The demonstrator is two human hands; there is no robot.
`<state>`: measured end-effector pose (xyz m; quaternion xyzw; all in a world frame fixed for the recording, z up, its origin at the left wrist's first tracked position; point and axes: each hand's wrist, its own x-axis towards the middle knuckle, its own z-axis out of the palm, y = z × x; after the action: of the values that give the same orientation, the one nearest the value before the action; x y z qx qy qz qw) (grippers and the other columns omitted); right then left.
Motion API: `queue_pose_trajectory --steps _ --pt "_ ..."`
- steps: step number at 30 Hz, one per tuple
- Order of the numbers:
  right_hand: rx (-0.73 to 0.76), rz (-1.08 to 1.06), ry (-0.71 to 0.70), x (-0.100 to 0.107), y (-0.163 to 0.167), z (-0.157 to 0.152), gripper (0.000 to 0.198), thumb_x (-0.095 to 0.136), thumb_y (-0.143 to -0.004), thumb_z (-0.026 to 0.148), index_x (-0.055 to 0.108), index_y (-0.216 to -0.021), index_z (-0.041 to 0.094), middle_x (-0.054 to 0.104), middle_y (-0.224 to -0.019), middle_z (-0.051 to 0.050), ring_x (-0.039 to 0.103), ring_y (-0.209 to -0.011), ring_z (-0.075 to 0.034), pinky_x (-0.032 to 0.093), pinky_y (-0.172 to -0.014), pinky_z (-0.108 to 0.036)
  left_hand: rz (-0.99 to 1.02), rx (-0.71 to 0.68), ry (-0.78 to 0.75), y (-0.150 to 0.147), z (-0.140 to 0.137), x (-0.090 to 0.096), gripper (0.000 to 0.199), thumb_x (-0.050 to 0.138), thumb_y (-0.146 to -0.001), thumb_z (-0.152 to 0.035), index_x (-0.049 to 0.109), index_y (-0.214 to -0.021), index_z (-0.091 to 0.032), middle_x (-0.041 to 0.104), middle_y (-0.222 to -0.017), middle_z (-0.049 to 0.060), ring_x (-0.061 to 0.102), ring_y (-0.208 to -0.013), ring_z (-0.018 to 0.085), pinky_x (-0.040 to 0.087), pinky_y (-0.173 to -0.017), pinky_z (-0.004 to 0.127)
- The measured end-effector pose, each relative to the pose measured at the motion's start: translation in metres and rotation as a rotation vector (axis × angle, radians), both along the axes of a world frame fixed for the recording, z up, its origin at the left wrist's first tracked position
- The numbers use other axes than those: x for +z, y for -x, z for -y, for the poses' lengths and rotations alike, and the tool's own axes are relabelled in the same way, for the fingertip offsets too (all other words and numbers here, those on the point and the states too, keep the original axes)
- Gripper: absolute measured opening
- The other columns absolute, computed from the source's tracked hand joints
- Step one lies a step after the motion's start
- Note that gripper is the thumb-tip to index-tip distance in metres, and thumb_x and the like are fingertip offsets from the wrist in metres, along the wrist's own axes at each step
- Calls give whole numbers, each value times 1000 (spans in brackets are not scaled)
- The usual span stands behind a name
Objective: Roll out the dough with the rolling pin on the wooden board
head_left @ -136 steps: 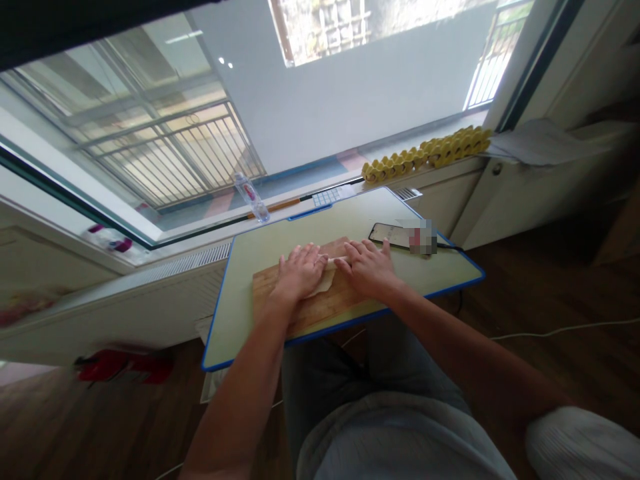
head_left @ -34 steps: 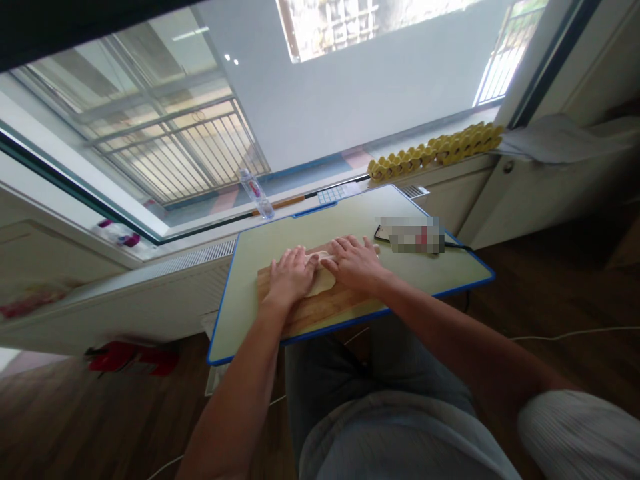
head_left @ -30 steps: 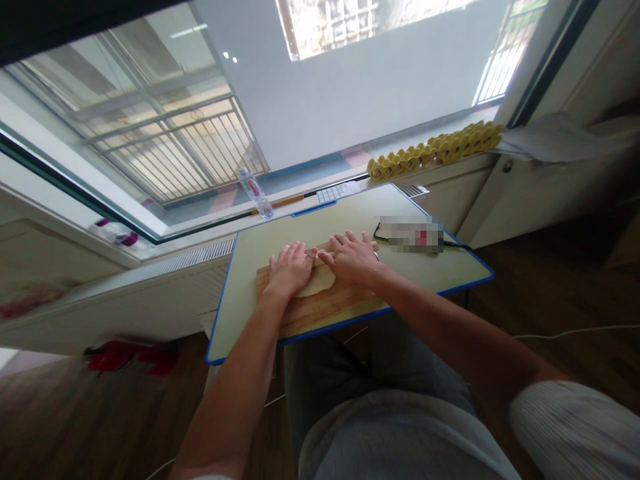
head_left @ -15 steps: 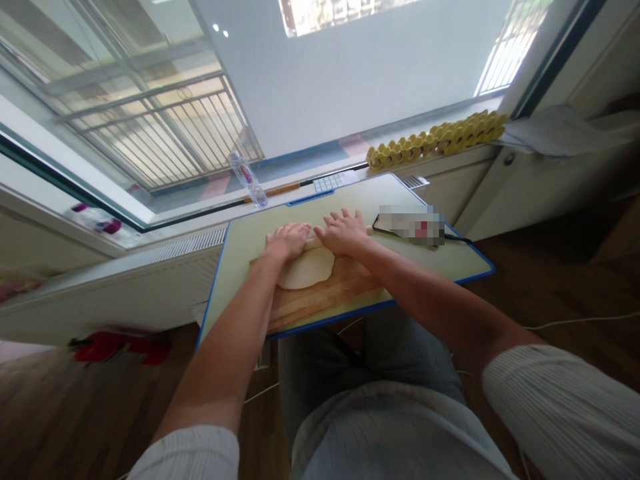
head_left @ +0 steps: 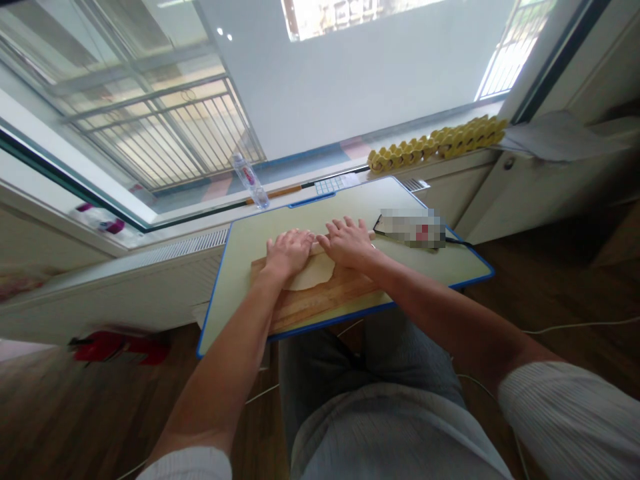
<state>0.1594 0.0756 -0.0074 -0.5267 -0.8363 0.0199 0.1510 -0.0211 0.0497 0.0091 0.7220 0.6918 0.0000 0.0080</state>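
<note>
A flattened sheet of dough (head_left: 316, 273) lies on a wooden cutting board (head_left: 313, 303). Across its far part runs a rolling pin (head_left: 371, 235), mostly covered by my hands. My left hand (head_left: 290, 252) rests on the pin's left part, palm down, fingers stretched forward over it. On the right part lies my right hand (head_left: 346, 241), flat with its fingers spread. Both hands press on the pin from above and neither is wrapped round it. The two thumbs nearly meet at the middle.
The board sits on a small blue-edged table (head_left: 235, 267). A phone (head_left: 410, 230), partly blurred out, lies at right with a cable. On the sill are a plastic bottle (head_left: 251, 181) and yellow egg trays (head_left: 435, 143). A red object (head_left: 120, 347) is on the floor at left.
Both hands and the rolling pin have come slightly nearer to me over the dough. My left hand covers more of the sheet. The view has shifted a little.
</note>
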Motion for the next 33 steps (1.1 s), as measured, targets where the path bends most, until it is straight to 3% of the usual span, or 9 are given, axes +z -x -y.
queue_pose_trajectory --steps 6,11,15,20,28,33 --pt "28 -67 -101 -16 -18 53 70 29 -109 58 43 -160 11 48 -164 -18 35 -153 -36 20 -125 -62 -6 2 -157 -20 69 -8 65 25 -110 -56 40 -163 -22 46 -166 13 40 -155 31 28 -127 64" --pt "91 -71 -85 -25 -43 100 68 31 -110 51 37 -164 12 36 -171 -15 24 -161 -34 12 -129 -60 -18 -17 -300 -43 135 -22 64 35 -109 -53 43 -161 -17 47 -165 16 43 -153 33 31 -127 62" --pt "94 -61 -56 -25 -53 112 67 28 -110 49 33 -167 13 30 -173 -12 19 -163 -31 12 -129 -63 -11 8 -290 -57 162 -25 64 31 -110 -50 39 -164 -16 40 -169 14 38 -156 33 27 -126 69" --pt "91 -42 -28 -19 -38 87 68 25 -110 52 37 -165 14 30 -173 -12 21 -163 -30 13 -130 -61 25 75 -202 -56 150 -18 65 29 -108 -56 39 -165 -26 37 -171 11 36 -158 34 22 -128 70" --pt "145 5 -2 -6 2 35 67 23 -111 50 43 -161 11 42 -168 -16 28 -159 -37 11 -127 -68 81 171 -171 -33 113 -15 65 33 -108 -51 37 -165 -21 38 -170 13 32 -159 32 18 -130 66" --pt "190 61 3 -3 24 9 59 25 -111 50 54 -153 20 47 -164 -16 36 -152 -41 18 -121 -75 81 192 -129 -15 94 -11 62 27 -109 -46 39 -164 -20 38 -171 11 30 -160 29 15 -131 64"
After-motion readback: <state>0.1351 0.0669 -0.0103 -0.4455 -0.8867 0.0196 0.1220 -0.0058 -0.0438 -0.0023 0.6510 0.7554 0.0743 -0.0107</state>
